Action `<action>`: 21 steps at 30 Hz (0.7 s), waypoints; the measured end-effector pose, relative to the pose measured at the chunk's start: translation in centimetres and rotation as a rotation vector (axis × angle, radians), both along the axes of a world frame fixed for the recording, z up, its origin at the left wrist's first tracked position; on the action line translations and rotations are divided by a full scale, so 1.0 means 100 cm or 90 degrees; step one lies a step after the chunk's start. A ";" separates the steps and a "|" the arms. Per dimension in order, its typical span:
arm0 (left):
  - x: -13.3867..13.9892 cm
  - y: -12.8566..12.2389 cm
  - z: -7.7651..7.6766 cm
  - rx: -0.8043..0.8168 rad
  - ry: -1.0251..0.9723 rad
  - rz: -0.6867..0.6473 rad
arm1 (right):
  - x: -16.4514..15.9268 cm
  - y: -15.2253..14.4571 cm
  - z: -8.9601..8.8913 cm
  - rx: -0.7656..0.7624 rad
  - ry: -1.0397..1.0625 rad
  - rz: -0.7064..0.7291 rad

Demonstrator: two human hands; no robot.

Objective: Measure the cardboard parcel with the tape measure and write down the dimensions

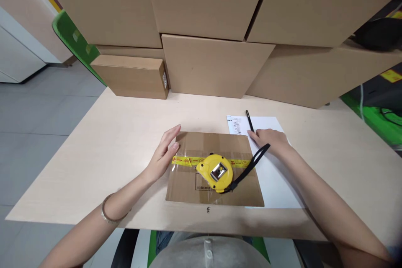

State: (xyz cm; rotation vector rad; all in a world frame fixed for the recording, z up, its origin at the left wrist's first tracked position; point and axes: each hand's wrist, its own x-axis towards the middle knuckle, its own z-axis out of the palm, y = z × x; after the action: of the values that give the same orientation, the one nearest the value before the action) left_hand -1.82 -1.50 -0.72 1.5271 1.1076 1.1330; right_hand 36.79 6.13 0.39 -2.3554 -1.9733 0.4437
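A flat cardboard box (185, 184) with a yellow printed tape strip lies on the table. On top of it sits a yellow tape measure (226, 171), its black wrist strap trailing off to the right. My left hand (163, 155) rests at the box's left edge, fingers stretched out and holding nothing. Beyond the box's right corner, my right hand (270, 140) is curled over a white sheet of paper (279, 188). A black pen (249, 119) sticks out from its thumb and fingers, with the lower end hidden by the hand. The box covers part of the paper.
Large cardboard boxes (213, 67) stand stacked along the back of the pale table (103, 167). A smaller carton (138, 77) is at the back left. A green panel (77, 44) rises behind it. Green and black items with cables lie past the right edge.
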 end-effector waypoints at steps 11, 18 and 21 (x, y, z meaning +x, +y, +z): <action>-0.003 0.005 -0.013 -0.039 -0.066 -0.080 | -0.097 -0.102 0.090 0.353 0.057 0.386; 0.000 0.000 -0.013 -0.065 -0.082 -0.069 | -0.121 -0.125 0.076 0.222 0.238 0.445; 0.002 -0.001 -0.012 -0.073 -0.095 -0.066 | -0.129 -0.118 0.081 0.122 0.339 0.428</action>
State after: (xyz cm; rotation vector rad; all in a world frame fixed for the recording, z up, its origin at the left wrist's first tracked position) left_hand -1.67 -1.60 -1.94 1.3729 0.9655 1.0758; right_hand 23.89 -5.66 8.46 -1.2295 -2.3165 0.7586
